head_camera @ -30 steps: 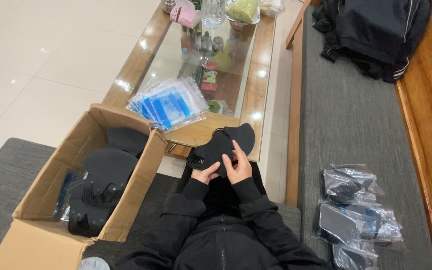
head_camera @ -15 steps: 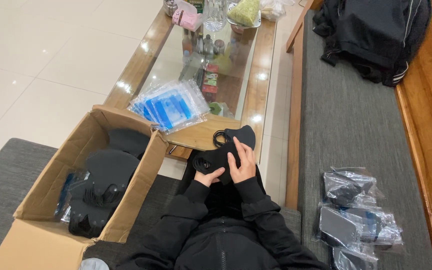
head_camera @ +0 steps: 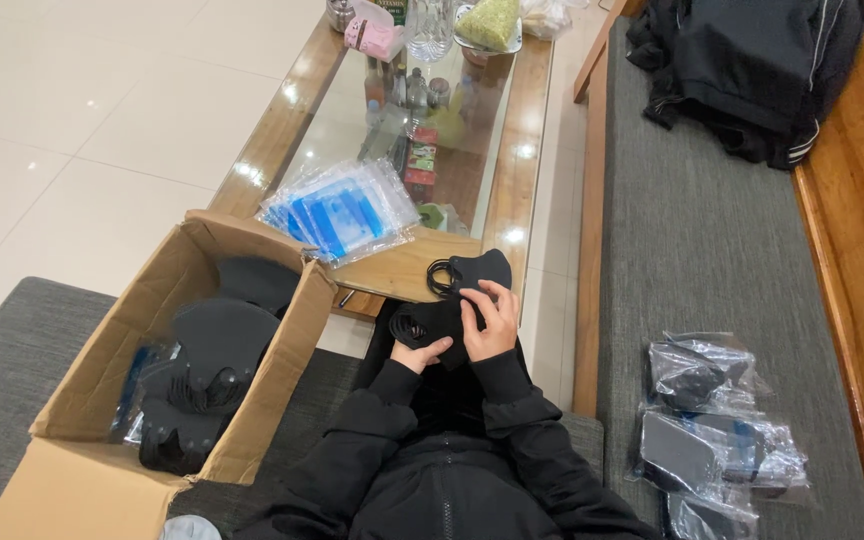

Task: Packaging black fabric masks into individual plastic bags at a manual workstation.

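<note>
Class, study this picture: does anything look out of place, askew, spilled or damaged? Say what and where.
Nothing is spilled or visibly damaged. One oddity: the stack of clear bags lies fanned out and skewed at the table corner nearest the box. The left hand and right hand hold a black mask neatly.

Both hands, left hand (head_camera: 420,353) and right hand (head_camera: 493,322), clasp a black mask (head_camera: 462,290).

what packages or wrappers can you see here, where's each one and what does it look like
Cardboard box: left of the lap, open, brown, black masks inside.
Empty bags: table's near end, flat clear stack, blue printing.
Filled bags: bench, right side, clear, crinkled, dark contents.
Pink packet: table's far end, small.
</note>
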